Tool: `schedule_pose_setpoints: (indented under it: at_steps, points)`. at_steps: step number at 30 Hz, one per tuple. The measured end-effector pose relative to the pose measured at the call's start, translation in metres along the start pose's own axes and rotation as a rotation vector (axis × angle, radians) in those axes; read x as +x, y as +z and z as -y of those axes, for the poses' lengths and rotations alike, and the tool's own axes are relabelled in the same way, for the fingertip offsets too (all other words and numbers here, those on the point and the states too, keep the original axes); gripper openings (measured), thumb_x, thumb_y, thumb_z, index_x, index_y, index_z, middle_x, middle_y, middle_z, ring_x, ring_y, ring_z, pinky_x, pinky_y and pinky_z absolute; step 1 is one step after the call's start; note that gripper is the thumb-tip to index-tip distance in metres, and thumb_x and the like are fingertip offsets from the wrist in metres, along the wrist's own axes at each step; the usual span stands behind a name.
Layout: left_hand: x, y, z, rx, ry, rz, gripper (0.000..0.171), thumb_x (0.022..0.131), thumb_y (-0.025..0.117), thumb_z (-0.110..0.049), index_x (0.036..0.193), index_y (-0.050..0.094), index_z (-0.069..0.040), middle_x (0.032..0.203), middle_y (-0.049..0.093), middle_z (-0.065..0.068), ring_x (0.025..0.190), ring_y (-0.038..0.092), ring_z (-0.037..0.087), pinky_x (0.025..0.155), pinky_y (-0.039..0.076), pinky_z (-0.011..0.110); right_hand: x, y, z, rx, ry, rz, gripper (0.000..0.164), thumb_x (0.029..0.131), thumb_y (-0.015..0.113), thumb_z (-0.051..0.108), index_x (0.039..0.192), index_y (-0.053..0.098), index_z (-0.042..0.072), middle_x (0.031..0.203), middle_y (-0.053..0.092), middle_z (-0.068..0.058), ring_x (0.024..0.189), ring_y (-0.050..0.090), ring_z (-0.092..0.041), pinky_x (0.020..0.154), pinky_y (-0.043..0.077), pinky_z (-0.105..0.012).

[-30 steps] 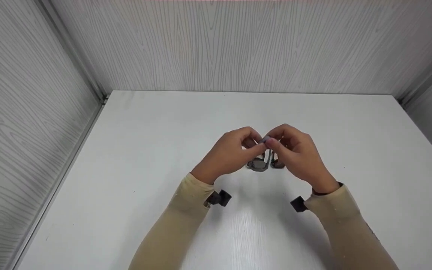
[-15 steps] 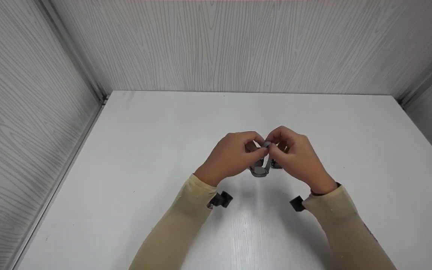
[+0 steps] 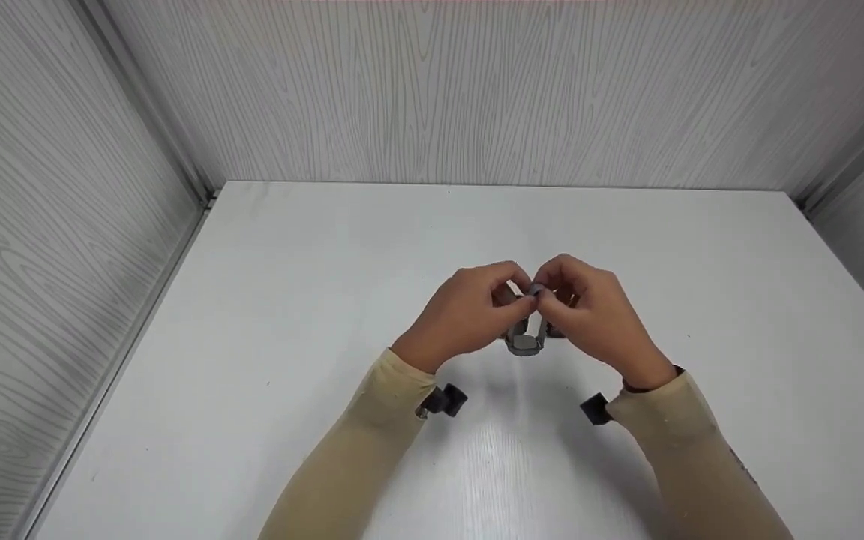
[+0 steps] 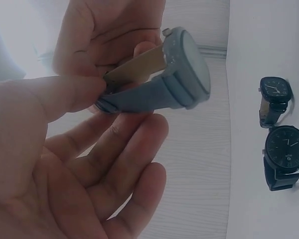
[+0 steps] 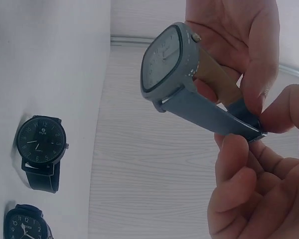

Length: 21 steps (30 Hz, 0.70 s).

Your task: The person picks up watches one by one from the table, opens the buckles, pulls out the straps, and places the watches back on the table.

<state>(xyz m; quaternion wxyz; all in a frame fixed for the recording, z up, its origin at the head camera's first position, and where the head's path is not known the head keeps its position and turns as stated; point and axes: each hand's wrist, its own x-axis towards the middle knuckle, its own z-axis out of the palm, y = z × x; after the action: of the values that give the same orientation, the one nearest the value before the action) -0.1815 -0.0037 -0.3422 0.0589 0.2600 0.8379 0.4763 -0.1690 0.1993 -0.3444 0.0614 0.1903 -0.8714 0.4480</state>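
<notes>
A grey-blue wristwatch (image 5: 162, 59) with a squarish pale dial hangs in the air between both hands, its strap (image 4: 144, 97) bent into a loop with a tan inner side. My left hand (image 3: 469, 309) pinches the strap ends near the buckle between thumb and fingers. From the other side my right hand (image 3: 589, 307) pinches the same spot, and the fingertips of both hands meet there. The buckle (image 5: 259, 135) is mostly covered by fingers, so I cannot tell whether it is fastened.
A round black wristwatch (image 4: 286, 147) and a squarish black wristwatch (image 4: 275, 90) lie on the white table (image 3: 327, 247) beneath the hands. Wood-grain panels (image 3: 424, 90) stand behind and at both sides. A small black block (image 3: 595, 409) sits at the right wrist.
Over the second, both hands come slightly nearer with the watch, mostly in the first half. The watch case shifts a little down and right. Both hands keep their pinch on the strap.
</notes>
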Motion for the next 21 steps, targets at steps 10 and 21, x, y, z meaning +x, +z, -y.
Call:
schedule_pose_setpoints:
  at_steps: [10,21]
  points:
    - [-0.0002,0.0000,0.0000,-0.058,-0.011,-0.013,0.009,0.101,0.069,-0.027,0.108,0.069,-0.023,0.087,0.077,0.002,0.077,0.072,0.021,0.063,0.049,0.028,-0.0003,-0.0005,-0.0004,0.021,-0.007,-0.030,0.009,0.099,0.061,0.006,0.103,0.068,0.009,0.087,0.066,-0.002,0.063,0.059,-0.019,0.058,0.052,-0.028]
    - [0.0003,0.0005,-0.0019,-0.031,-0.022,-0.047,0.018,0.100,0.068,-0.030,0.114,0.070,-0.019,0.088,0.075,-0.004,0.072,0.066,0.007,0.064,0.050,0.027,0.0008,0.0018,-0.0007,0.022,-0.024,-0.097,0.011,0.099,0.062,0.007,0.102,0.071,0.012,0.083,0.065,0.000,0.057,0.049,-0.017,0.053,0.043,-0.027]
